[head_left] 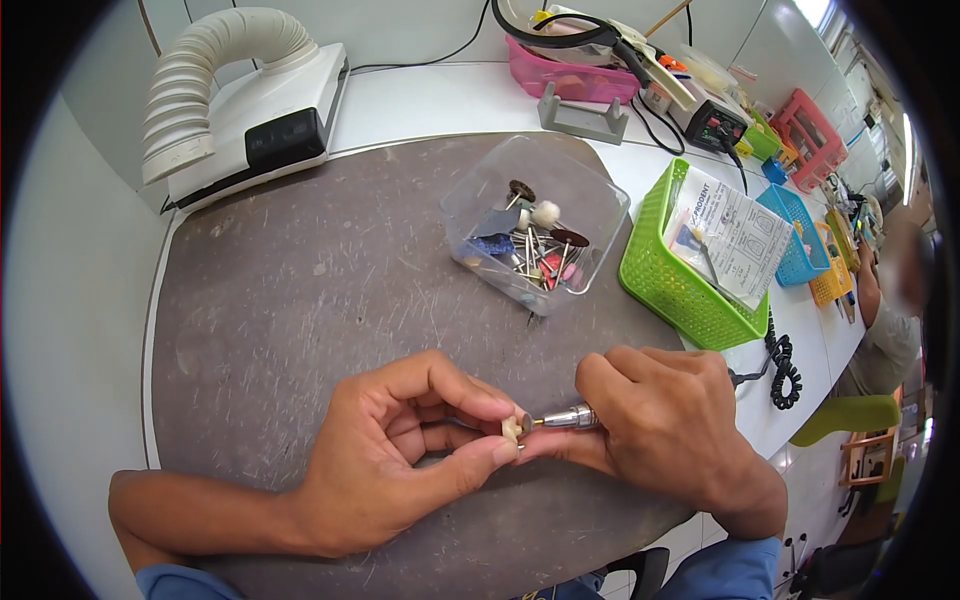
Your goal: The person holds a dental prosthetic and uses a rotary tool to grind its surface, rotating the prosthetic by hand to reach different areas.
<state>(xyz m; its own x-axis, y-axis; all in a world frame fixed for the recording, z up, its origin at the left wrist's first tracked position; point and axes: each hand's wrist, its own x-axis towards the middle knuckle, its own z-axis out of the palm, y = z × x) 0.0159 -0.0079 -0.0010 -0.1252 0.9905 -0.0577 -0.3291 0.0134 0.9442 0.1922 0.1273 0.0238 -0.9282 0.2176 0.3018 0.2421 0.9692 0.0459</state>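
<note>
Over the near part of the worktop (300, 300), I have a piece (510, 430) in the left grip (390, 455); just right of it is the handpiece (574, 417) in the right grip (660, 420). Beyond both, I see a tub (575, 175) of rotary bits (536, 250), with a basket (690, 312) holding a sheet (735, 240) to its right. At the back left stands a box (268, 100) with a hose (185, 75).

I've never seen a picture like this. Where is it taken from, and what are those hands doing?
There's no machine arm here: these are a person's own bare hands, seen by a camera worn on their head. The left hand pinches a small cream-coloured piece. The right hand grips a slim silver metal handpiece, its tip close to that piece. Beyond, on the scratched brown mat, sits a clear plastic box of small tool bits, beside a bright green plastic basket.
</note>
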